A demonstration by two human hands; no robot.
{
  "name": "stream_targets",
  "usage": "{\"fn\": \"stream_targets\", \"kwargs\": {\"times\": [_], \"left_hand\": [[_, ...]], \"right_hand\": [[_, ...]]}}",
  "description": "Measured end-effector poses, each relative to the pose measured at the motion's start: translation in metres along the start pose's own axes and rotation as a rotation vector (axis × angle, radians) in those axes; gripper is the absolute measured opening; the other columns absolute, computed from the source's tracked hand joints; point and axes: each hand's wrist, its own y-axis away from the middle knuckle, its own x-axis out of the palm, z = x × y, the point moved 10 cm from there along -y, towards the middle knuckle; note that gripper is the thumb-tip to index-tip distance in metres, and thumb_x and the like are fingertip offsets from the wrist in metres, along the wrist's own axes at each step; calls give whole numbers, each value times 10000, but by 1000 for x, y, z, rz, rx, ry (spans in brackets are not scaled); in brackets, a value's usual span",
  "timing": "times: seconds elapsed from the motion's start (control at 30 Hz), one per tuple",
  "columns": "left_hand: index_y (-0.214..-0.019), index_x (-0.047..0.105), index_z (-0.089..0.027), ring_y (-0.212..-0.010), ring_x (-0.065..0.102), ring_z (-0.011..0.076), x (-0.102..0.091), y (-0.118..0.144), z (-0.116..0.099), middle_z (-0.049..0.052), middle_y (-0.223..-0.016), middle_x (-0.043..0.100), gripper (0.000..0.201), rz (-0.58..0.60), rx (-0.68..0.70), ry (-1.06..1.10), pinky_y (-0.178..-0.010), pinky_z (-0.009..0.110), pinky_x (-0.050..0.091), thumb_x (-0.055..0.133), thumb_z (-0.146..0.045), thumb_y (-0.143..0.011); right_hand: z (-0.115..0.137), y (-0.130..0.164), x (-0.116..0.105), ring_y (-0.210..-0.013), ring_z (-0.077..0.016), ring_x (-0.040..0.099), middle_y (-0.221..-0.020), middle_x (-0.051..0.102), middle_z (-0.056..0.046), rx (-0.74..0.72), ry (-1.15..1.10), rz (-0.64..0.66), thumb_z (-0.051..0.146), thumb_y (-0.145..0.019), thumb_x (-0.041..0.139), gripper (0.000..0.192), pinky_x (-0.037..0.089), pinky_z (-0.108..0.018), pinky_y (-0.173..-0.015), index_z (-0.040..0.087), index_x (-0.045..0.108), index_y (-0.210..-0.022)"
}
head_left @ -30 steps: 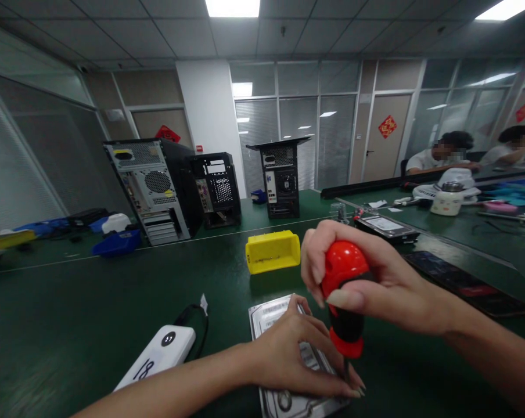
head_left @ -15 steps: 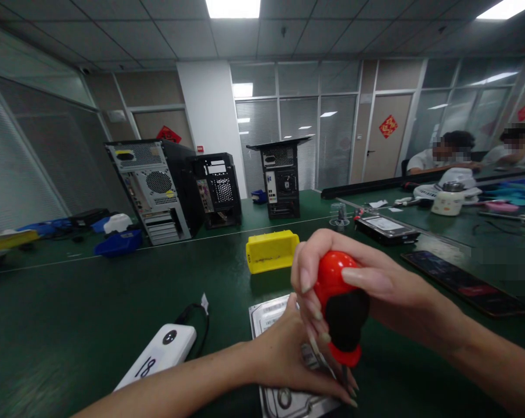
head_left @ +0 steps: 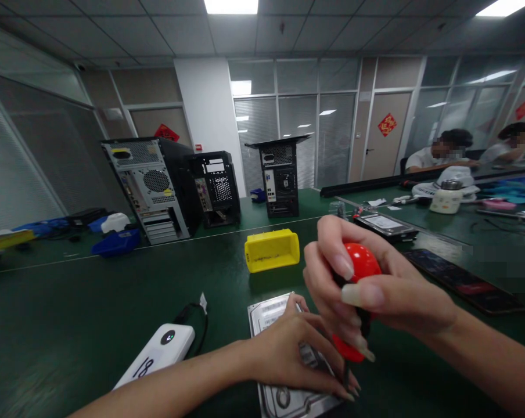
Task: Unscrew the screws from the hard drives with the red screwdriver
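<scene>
On green bench [head_left: 92,302], glass-walled office

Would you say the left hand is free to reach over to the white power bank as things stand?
Probably not without letting go: the left hand is pressed flat on the hard drive, steadying it under the screwdriver. The power bank lies close beside that forearm, with nothing between.

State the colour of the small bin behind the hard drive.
Yellow bin, clearest in the head view.

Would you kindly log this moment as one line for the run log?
right hand: grip on screwdriver, upright | tip: at hard drive | left hand: flat on hard drive | table: green
</scene>
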Motion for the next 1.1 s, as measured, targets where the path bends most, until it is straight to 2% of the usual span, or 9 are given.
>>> {"fn": "stream_targets", "kwargs": {"times": [0.07, 0.2, 0.33, 0.5, 0.63, 0.8, 0.93, 1.0, 1.1], "left_hand": [[-1042, 753, -223, -1042, 672, 198, 0, 0, 2, 27, -1130, 733, 213, 1, 4, -26, -924, 290, 473, 686, -357, -890], [-1049, 752, -175, -1079, 658, 199, 3, 0, 0, 60, -1127, 731, 257, 20, 90, -63, -942, 270, 467, 649, -369, -916], [-1072, 742, -109, -1046, 672, 198, 2, 0, -5, 102, -1083, 738, 303, 26, 131, -24, -932, 239, 485, 649, -351, -915], [-1113, 729, -108, -924, 713, 189, 1, -2, -2, 97, -1039, 753, 333, -10, 76, 57, -869, 242, 535, 731, -311, -849], [-1104, 731, -102, -963, 707, 204, 1, -4, -3, 108, -1048, 752, 335, -13, 94, 93, -881, 263, 537, 748, -298, -834], [-1021, 764, -124, -1010, 691, 201, 1, -3, -5, 98, -1080, 746, 314, -37, 149, 46, -912, 253, 508, 765, -355, -809], [-1072, 751, -160, -998, 686, 202, -1, 0, 5, 62, -987, 768, 446, -135, 30, -16, -992, 284, 450, 797, -453, -740], [-1111, 734, -178, -973, 689, 191, 1, 1, 9, 40, -921, 775, 495, -140, -31, -38, -990, 276, 439, 784, -497, -735], [-1111, 724, -172, -962, 678, 192, 3, 0, 2, 47, -939, 775, 535, -108, 21, -73, -965, 268, 437, 764, -548, -733]], "right_hand": [[0, 0, 1, -549, -66, 514, -713, 547, 23, 21, 1, 7, 270, -921, 587, 98, 446, -154, -508, 175, 561, -921], [-1, 1, 4, -659, -123, 551, -787, 554, -43, 72, 25, 46, 333, -965, 433, 292, 461, -225, -572, 116, 626, -1000], [-1, 1, 3, -719, -131, 578, -843, 582, -45, 69, 42, 57, 331, -956, 514, 238, 475, -264, -658, 135, 643, -996], [0, -1, 4, -756, -110, 609, -881, 616, -42, 18, -14, 59, 233, -889, 640, 120, 502, -244, -705, 128, 609, -939], [-2, -1, 4, -670, -104, 629, -870, 632, -28, 2, -52, 59, 194, -878, 649, 122, 510, -264, -662, 162, 544, -931], [-6, 2, -4, -593, -68, 552, -779, 584, 26, 32, 27, 9, 241, -867, 696, 166, 465, -196, -578, 199, 563, -956], [-4, 2, -1, -644, -99, 544, -808, 563, -4, 69, 47, 38, 424, -961, 523, 271, 457, -224, -606, 179, 607, -1040], [-5, 2, 2, -705, -117, 551, -852, 558, -26, 105, 46, 51, 413, -997, 419, 336, 455, -244, -662, 159, 622, -1083], [-3, 2, 4, -757, -126, 567, -898, 555, -33, 111, 60, 73, 354, -999, 427, 304, 458, -247, -686, 162, 625, -1126]]}}
